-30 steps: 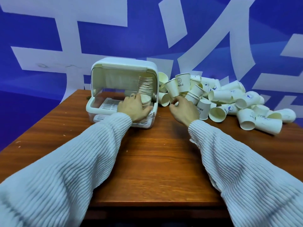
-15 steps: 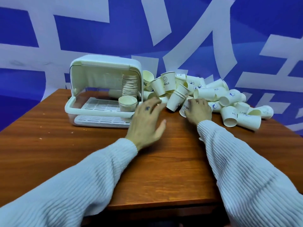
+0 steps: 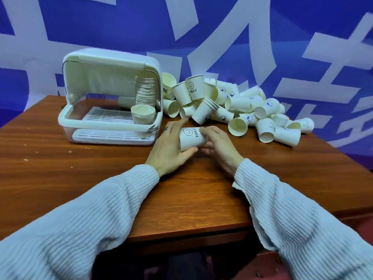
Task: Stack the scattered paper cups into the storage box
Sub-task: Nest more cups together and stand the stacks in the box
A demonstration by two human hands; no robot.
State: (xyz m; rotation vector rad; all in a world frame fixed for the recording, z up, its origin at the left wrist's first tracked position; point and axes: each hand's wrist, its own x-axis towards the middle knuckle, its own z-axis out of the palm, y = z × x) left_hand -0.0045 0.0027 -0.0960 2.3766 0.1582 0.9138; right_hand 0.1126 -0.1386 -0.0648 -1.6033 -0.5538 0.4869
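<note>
A white paper cup (image 3: pixel 190 138) printed with a smiley and "HELLO" lies on its side between my hands, just above the table. My left hand (image 3: pixel 169 147) grips its left side with thumb under it, and my right hand (image 3: pixel 219 145) holds its right end. Behind them a pile of scattered paper cups (image 3: pixel 238 106) covers the table's far right. The white storage box (image 3: pixel 101 123) stands at the far left with its lid swung up. Inside it, a tall stack of cups (image 3: pixel 145 90) leans at the right wall and a short stack (image 3: pixel 143 114) stands in front.
The brown wooden table (image 3: pixel 101 168) has small crumbs near its left side. Its front edge runs close to my sleeves. A blue wall with large white shapes (image 3: pixel 222 37) rises right behind the box and the cup pile.
My left hand left the short stack in the box and came right. My right hand pulled a "HELLO" cup out of the pile, and both hands now hold it in front.
</note>
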